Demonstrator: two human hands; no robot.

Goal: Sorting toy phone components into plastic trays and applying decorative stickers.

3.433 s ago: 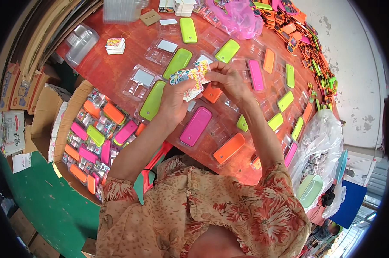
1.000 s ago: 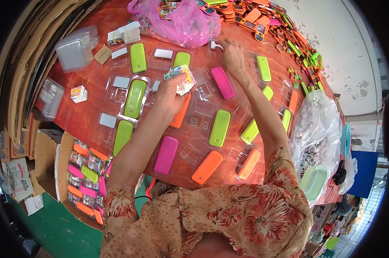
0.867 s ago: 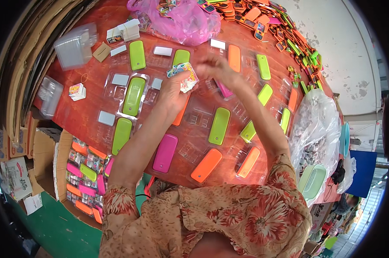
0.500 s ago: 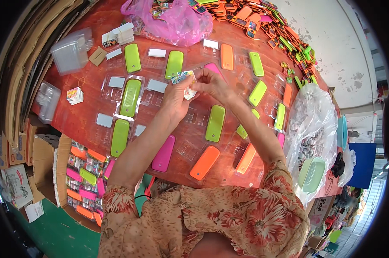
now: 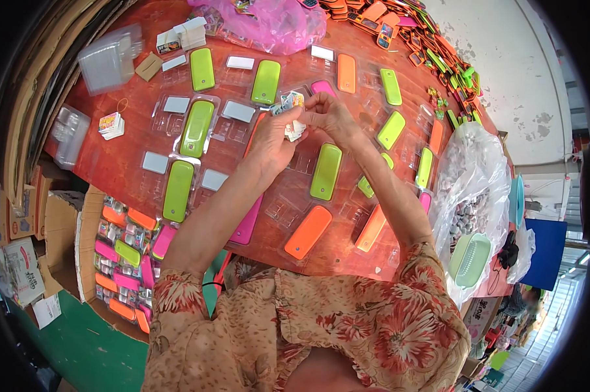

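Note:
My left hand (image 5: 273, 138) is closed around a small bundle of printed cards (image 5: 292, 100), held above the middle of the red table. The right hand (image 5: 332, 119) has its thumb and fingers pinched at the right edge of those cards, and its fingertips partly hide them. Beneath and around both hands lie clear plastic blister trays (image 5: 283, 214) holding long rounded cases. A green case (image 5: 325, 171) and an orange case (image 5: 308, 232) lie nearer me, and a magenta case (image 5: 246, 225) is partly covered by my left forearm. White cards (image 5: 239, 111) sit in several trays on the left.
A pink plastic bag (image 5: 269, 29) and a heap of orange and green toy phones (image 5: 406, 32) lie at the far side. On the right is a clear bag (image 5: 468, 170) with a pale green basket (image 5: 470, 260). A carton (image 5: 86, 242) of packed trays stands lower left.
Both hands stay together on the cards and have shifted slightly right in view. The table's contents appear a little higher in the picture as the view tilts.

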